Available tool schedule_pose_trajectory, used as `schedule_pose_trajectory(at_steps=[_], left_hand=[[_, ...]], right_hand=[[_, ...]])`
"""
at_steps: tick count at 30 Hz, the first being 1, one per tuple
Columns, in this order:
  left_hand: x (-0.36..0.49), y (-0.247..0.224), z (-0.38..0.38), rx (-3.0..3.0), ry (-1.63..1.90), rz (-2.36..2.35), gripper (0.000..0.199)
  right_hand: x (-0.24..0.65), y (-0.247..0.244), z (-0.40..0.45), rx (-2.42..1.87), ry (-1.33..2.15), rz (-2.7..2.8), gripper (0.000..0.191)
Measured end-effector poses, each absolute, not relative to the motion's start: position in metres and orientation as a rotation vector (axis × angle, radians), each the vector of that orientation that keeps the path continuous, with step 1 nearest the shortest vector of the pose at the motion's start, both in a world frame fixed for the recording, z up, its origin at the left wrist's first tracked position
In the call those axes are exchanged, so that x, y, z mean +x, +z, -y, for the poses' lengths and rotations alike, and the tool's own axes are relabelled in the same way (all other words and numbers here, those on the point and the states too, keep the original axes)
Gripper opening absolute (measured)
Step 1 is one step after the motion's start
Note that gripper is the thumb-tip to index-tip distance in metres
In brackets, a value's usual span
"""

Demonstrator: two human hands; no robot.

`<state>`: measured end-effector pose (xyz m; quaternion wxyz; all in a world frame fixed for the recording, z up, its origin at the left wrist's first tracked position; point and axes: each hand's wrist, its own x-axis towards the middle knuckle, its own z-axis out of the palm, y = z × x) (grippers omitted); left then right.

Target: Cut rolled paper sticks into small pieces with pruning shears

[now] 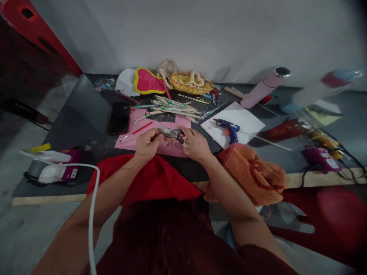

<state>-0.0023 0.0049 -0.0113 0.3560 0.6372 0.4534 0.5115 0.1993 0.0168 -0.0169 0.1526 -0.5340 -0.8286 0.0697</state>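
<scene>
My right hand (197, 145) is closed around the handles of a pair of pruning shears (171, 132), whose metal jaws point left. At the jaws' tip, my left hand (147, 145) is closed, thumb against fingers; what it pinches is too small to make out. Both hands are above a pink sheet (140, 135) on the dark table. Small pale cut bits (171, 142) lie below the shears. Just beyond the hands is a loose heap of thin pale sticks (172, 109) with green marks. A red pen-like stick (142, 128) rests left of the shears.
A blue glue gun (229, 128) lies on white paper (250, 116) at right. Beside it are an orange towel (252, 173) and pink flask (265, 88). A phone (119, 118) is at left. Near the wall stands a wicker basket (190, 84). A white cable (93, 206) crosses my left arm.
</scene>
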Motion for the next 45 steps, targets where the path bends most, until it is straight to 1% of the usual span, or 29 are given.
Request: schedule_pose_trajectory(at_steps=[2, 5, 19, 23, 28, 34, 37, 45], left_hand=[[-0.003, -0.012, -0.006, 1.662, 1.294, -1.16, 0.019], [-0.004, -0.013, -0.007, 1.647, 1.262, -1.138, 0.021], [-0.004, -0.011, -0.006, 1.54, 1.297, -1.078, 0.026], [-0.004, -0.016, -0.007, 1.531, 1.321, -1.044, 0.025], [-0.001, -0.02, -0.007, 1.497, 1.345, -1.049, 0.018], [-0.001, -0.019, -0.009, 1.574, 1.359, -1.241, 0.016], [-0.002, -0.018, -0.009, 1.612, 1.333, -1.248, 0.016], [-0.002, -0.012, -0.008, 1.559, 1.277, -1.149, 0.017]], right_hand=[[0.201, -0.017, -0.018, -1.514, 0.21, 2.4, 0.058], [0.204, -0.017, -0.019, -1.502, 0.233, 2.421, 0.06], [0.197, -0.013, -0.013, -1.545, 0.221, 2.388, 0.049], [0.195, -0.013, -0.011, -1.579, 0.226, 2.393, 0.049], [0.196, -0.017, -0.013, -1.585, 0.248, 2.351, 0.046], [0.2, -0.021, -0.018, -1.554, 0.234, 2.378, 0.054], [0.202, -0.019, -0.019, -1.556, 0.232, 2.404, 0.057], [0.203, -0.016, -0.019, -1.536, 0.224, 2.381, 0.054]])
